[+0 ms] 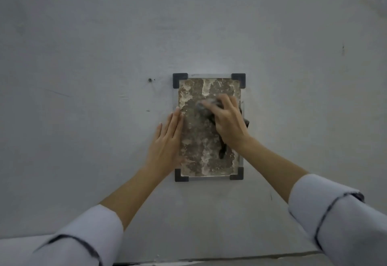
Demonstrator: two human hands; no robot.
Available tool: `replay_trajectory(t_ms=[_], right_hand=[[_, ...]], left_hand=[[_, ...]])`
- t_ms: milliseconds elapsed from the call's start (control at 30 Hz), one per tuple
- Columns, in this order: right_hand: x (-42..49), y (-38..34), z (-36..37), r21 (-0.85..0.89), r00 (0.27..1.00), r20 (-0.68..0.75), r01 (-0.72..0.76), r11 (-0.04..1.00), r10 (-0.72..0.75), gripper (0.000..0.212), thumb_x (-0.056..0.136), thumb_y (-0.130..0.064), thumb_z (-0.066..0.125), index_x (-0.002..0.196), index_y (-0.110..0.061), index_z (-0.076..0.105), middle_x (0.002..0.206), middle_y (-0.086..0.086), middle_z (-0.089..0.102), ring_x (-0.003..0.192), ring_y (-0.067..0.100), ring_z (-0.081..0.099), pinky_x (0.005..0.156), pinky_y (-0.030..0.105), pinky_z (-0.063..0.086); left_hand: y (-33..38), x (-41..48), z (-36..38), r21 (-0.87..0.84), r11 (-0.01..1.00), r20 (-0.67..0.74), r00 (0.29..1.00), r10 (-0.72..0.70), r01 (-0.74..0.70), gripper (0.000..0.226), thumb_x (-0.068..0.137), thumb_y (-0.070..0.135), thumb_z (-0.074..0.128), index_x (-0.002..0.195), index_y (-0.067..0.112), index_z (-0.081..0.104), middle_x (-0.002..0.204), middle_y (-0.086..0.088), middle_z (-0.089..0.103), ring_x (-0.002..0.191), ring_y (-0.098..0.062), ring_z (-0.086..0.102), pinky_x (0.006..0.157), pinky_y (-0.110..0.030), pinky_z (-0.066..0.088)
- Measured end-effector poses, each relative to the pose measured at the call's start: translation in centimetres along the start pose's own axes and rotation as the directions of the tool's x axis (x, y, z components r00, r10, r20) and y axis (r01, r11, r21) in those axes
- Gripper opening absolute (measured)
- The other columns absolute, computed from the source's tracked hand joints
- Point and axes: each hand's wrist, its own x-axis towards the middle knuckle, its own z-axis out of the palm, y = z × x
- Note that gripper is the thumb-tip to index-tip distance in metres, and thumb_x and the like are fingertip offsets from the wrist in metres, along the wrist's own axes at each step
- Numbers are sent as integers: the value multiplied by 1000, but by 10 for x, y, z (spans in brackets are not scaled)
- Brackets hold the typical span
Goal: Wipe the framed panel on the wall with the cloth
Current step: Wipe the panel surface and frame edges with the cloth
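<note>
Hands: our left hand (167,140) lies flat, fingers straight, on the left edge of the framed panel (195,137), mounted on the wall (83,56); our right hand (227,121) grips the cloth (206,108) against its upper right.

Bare indoor spot, seen close against a plain, pale grey painted wall (83,35) that is scuffed and faintly scratched. A small screw (150,80) sits in it, and a dark mark (343,48) shows further right. A mottled framed panel (196,140) lies flat on the wall, held by black corner brackets (180,78) (plain clips, not an ornamental frame). Whether this is a workshop, a lab or a home cannot be told.
</note>
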Motion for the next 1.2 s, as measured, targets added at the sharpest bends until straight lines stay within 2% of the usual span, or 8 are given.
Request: replay_trajectory(t_ms=[167,333,500,633,833,900,1100,1200], right_hand=[[17,-15,15,-11,999,-31,-34,999,33,38,88,-4,46,122,-11,62,111,13,55,98,30,44,79,44,47],[-65,-34,33,-3,950,172,265,964,-261,49,78,-7,67,126,-13,58,121,8,46,103,28,44,80,42,48],[-71,-27,21,64,868,271,416,907,-417,35,87,-15,59,122,-16,59,117,7,47,99,25,45,78,42,50],[-5,-9,11,-25,978,98,189,982,-185,33,91,-17,46,119,-14,63,112,13,53,99,29,43,78,45,50],[39,-2,19,-109,990,-91,98,989,-108,34,89,-4,55,121,-13,65,111,16,55,95,31,40,79,47,49],[26,-8,27,-97,992,-103,62,993,-72,39,90,-7,51,127,-14,61,116,16,52,98,32,41,81,47,48],[-18,-7,26,-89,926,122,368,925,-357,43,88,-15,56,131,-15,55,117,15,50,98,32,47,77,46,48],[14,5,19,-105,946,59,323,941,-318,39,86,-11,64,124,-15,60,114,15,53,98,30,46,77,45,50]], left_hand=[[-3,2,-2,60,997,14,999,-47,46,145,53,70,77,153,9,-8,161,-8,-16,149,-27,-9,119,-51,15],[-3,4,0,42,997,-41,997,-63,65,125,70,56,76,154,11,-5,162,-6,-13,149,-26,-7,117,-52,15],[-3,2,-2,87,995,-51,998,-47,52,116,77,55,70,154,10,-4,162,-7,-13,149,-25,-6,116,-55,18],[-3,4,-4,59,998,21,1000,-22,21,133,66,67,72,152,12,-13,160,-6,-21,147,-24,-16,117,-56,10],[-3,10,-12,47,999,4,1000,-10,10,125,62,67,75,151,7,12,161,-8,-15,147,-24,-14,117,-58,11],[-4,15,-15,-17,1000,-34,999,-24,24,123,66,65,74,152,11,6,161,-5,-14,148,-23,-12,117,-56,6],[-2,41,-25,29,997,-67,996,-64,66,115,81,41,72,153,13,-14,160,-4,-22,147,-22,-18,115,-56,4],[1,46,-28,68,993,-1,996,-92,92,116,84,47,67,150,14,-23,156,-3,-32,144,-22,-27,115,-57,-3]])
